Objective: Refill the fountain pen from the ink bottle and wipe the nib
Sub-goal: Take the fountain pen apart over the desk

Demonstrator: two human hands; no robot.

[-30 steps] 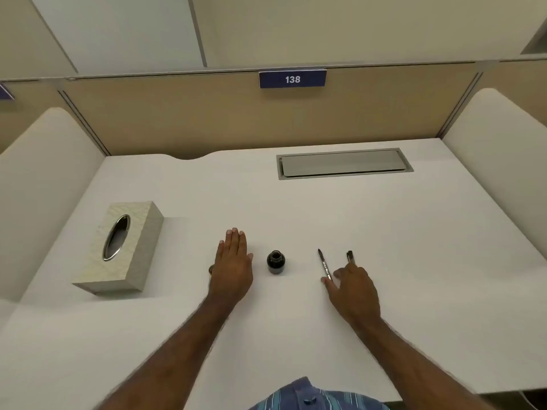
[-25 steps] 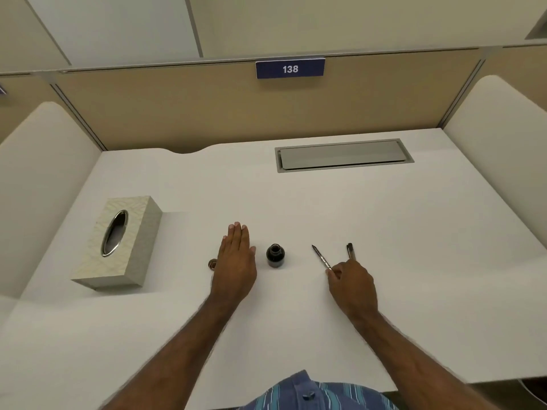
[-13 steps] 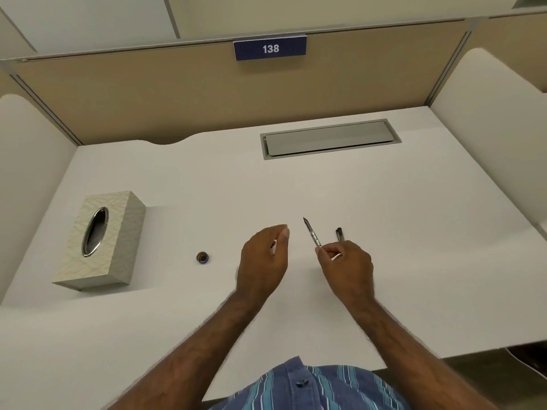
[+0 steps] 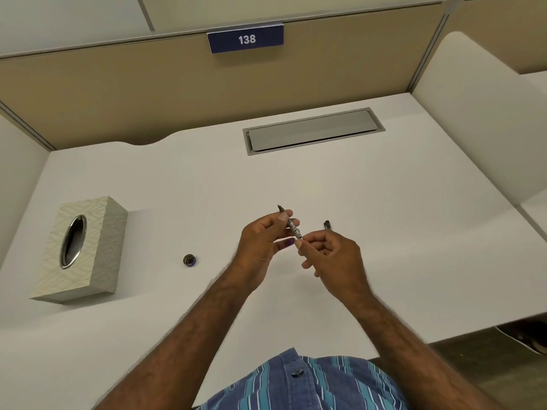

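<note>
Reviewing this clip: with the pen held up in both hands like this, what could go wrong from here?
1. Both the left hand and right hand pinch the fountain pen above the white desk; a slip in either grip could drop it nib-first or drip ink.
2. The ink bottle is out of sight, probably behind the left hand, while its cap lies off; a blind nudge might tip it.
3. The tissue box sits far left, so wiping means a reach.

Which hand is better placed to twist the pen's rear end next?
Probably the right. The right hand pinches the rear end of the pen. The left hand grips it just behind the nib, so it suits steadying.
</note>
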